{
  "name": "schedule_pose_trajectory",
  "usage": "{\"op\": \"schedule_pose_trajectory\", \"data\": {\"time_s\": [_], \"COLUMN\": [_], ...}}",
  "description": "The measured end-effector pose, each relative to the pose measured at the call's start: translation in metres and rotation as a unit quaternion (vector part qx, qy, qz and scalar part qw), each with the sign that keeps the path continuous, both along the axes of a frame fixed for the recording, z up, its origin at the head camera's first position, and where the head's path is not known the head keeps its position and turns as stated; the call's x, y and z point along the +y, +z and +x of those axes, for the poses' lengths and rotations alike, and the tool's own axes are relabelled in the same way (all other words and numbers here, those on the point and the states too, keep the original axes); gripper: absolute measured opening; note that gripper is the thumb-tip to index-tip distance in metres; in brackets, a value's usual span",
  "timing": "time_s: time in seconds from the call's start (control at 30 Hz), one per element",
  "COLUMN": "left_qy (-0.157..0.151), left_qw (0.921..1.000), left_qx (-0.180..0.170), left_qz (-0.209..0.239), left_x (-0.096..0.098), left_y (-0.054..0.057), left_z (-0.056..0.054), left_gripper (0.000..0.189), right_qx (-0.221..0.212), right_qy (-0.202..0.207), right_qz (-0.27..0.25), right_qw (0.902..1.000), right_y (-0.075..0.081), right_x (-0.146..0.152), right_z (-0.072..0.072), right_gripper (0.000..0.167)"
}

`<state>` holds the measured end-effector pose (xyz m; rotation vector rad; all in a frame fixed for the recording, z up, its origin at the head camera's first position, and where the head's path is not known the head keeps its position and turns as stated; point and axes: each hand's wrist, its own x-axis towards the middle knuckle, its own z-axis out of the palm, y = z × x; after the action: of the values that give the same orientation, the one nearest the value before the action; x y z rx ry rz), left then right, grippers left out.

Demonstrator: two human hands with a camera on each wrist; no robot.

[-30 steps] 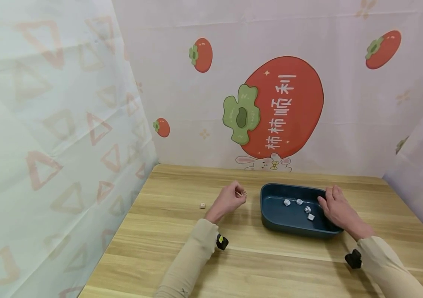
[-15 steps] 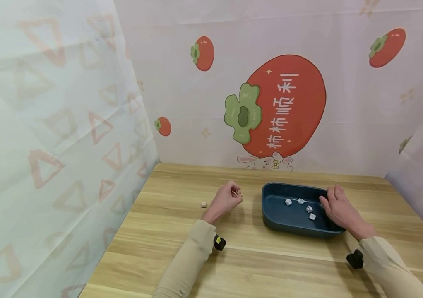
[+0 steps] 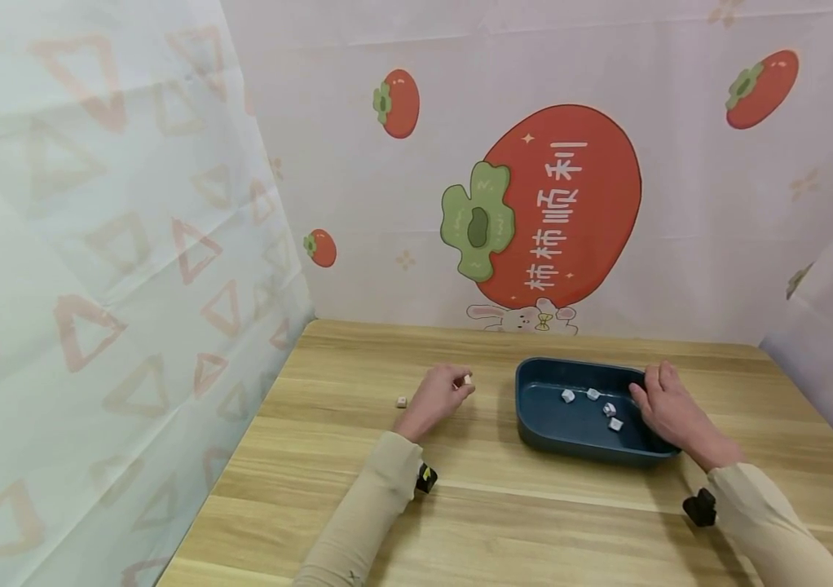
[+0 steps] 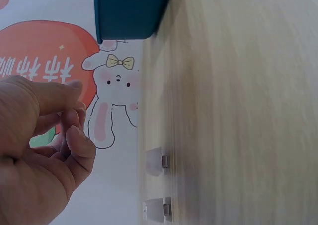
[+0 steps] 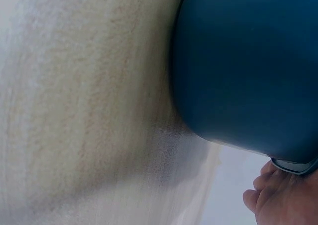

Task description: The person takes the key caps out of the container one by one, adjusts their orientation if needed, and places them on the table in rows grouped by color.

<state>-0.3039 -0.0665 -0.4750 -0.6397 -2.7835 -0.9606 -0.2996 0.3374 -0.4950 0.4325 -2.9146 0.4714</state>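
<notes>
At the far left, a small pale cube (image 3: 402,402) sits on the wooden table (image 3: 299,522), just beside the left wrist; its marks are too small to read. The left hand (image 3: 434,398) has its fingers curled, thumb and forefinger seemingly pinching a white cube (image 3: 468,380) above the table, left of the tray and apart from it. From the left wrist the fingers hide that cube, so the hold is a judgement. For so small a piece, the fingertips should press squarely on two opposite faces, lightly, so it neither twists nor pops out; a low hand would spare it a bounce. To the right stands the dark blue tray (image 3: 570,444), its end wall between the right hand's (image 3: 675,414) inner thumb and outer fingers, which hook over the rim. That hold should steady the tray without tilting it, thumb clear of the middle.

Counted left to right: one cube on the table, one apparently in the fingers, one tray, four whitish cubes (image 3: 568,396) lying loose inside it. The left wrist view shows two pale blocks (image 4: 155,161) on the table; whether the second is hidden behind the arm in the head view, I cannot tell. Hands, two; black wrist cameras (image 3: 427,478), two.
</notes>
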Motion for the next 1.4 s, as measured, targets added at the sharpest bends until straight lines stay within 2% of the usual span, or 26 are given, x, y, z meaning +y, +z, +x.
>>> {"op": "schedule_pose_trajectory", "data": {"time_s": [0.13, 0.33, 0.47, 0.6, 0.8, 0.93, 1.03, 1.1, 1.23, 1.3, 1.4], "left_qy": [0.01, 0.022, 0.017, 0.001, -0.022, -0.025, -0.023, -0.021, -0.013, -0.009, -0.006], "left_qw": [0.9988, 0.9987, 0.9986, 0.9977, 0.9946, 0.9926, 0.988, 0.9818, 0.9682, 0.9638, 0.9631], "left_qx": [0.015, 0.01, 0.016, 0.028, 0.004, -0.012, -0.011, -0.004, 0.013, 0.022, 0.029], "left_qz": [-0.046, -0.045, -0.047, -0.062, -0.101, -0.118, -0.153, -0.189, -0.249, -0.265, -0.268], "left_x": [-0.0005, -0.0023, -0.0034, -0.005, -0.005, -0.0035, -0.0019, -0.0009, 0.0006, 0.0011, 0.0016], "left_y": [-0.003, -0.0035, -0.0032, -0.0025, -0.0016, -0.0009, -0.001, -0.0019, -0.0055, -0.0081, -0.0101], "left_z": [-0.0003, -0.0005, -0.0029, -0.0044, -0.0029, -0.002, -0.0018, -0.0019, -0.0029, -0.0039, -0.0052], "left_gripper": [0.007, 0.014, 0.018, 0.009, 0.017, 0.008, 0.014, 0.02, 0.017, 0.015, 0.013], "right_qx": [-0.012, -0.022, -0.026, -0.024, -0.023, -0.024, -0.024, -0.028, -0.036, -0.039, -0.039], "right_qy": [-0.003, -0.01, -0.014, -0.017, -0.018, -0.016, -0.016, -0.017, -0.017, -0.018, -0.018], "right_qz": [-0.003, -0.003, 0.002, 0.006, 0.009, 0.006, 0.002, 0.001, 0.001, 0.001, 0.001], "right_qw": [0.9999, 0.9997, 0.9996, 0.9995, 0.9995, 0.9996, 0.9996, 0.9995, 0.9992, 0.9991, 0.9991], "right_y": [-0.0004, 0.0022, 0.0034, 0.0035, 0.0038, 0.0034, 0.0028, 0.0015, -0.0011, -0.0019, -0.0009], "right_x": [0.0007, -0.001, -0.0008, -0.0003, 0.0, 0.0007, 0.001, 0.0012, 0.0019, 0.0021, 0.0019], "right_z": [0.0, 0.0001, 0.0007, 0.0008, 0.0016, 0.002, 0.0019, 0.0008, -0.001, -0.0018, -0.0023], "right_gripper": [0.066, 0.067, 0.068, 0.067, 0.065, 0.067, 0.068, 0.068, 0.07, 0.07, 0.07]}}
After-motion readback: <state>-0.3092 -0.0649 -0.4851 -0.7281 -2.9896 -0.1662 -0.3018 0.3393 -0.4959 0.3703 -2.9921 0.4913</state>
